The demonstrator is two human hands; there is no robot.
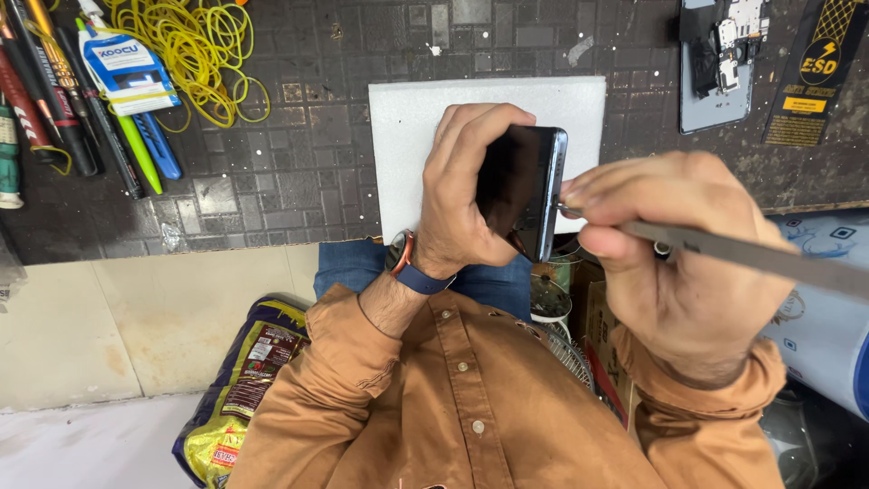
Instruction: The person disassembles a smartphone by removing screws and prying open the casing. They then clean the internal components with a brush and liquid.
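Observation:
My left hand (pixel 462 195) grips a dark smartphone (pixel 523 186) on edge, screen side toward the palm, just above a white foam pad (pixel 407 127). A watch with a blue strap sits on that wrist. My right hand (pixel 674 254) pinches thin metal tweezers (pixel 724 249) whose tip touches the phone's right side edge at about mid height. Both arms wear orange-brown sleeves.
A dark gridded work mat (pixel 299 163) covers the bench. Yellow rubber bands (pixel 204 50), pens and screwdrivers (pixel 54 91) and a glue tube lie at the back left. A disassembled phone (pixel 720 59) and a black-yellow packet lie at the back right. A printed bag (pixel 240 380) is on the floor.

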